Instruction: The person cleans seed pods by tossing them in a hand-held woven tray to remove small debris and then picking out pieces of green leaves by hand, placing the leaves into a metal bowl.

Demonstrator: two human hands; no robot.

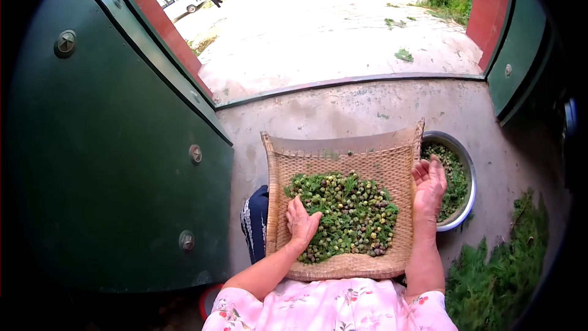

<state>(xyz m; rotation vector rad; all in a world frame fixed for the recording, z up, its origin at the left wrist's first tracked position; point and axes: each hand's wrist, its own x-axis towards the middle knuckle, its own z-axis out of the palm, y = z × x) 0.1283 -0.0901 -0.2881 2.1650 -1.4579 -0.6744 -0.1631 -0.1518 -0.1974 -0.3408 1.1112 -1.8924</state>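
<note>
A tan, scoop-shaped woven basket (278, 168) is lying beside a round, silver metal basin (470, 175) and holding a heap of small, round, green-and-brown fruits (352, 211). The left hand (301, 220) is touching the heap, thumb spread from fingers; the right hand (430, 187) is curling near the basin, any pinch impossible to tell.

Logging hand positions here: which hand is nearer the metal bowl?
Right. The right hand is beside the metal bowl, at its left edge; the left hand is farther off, at the green pile.
</note>
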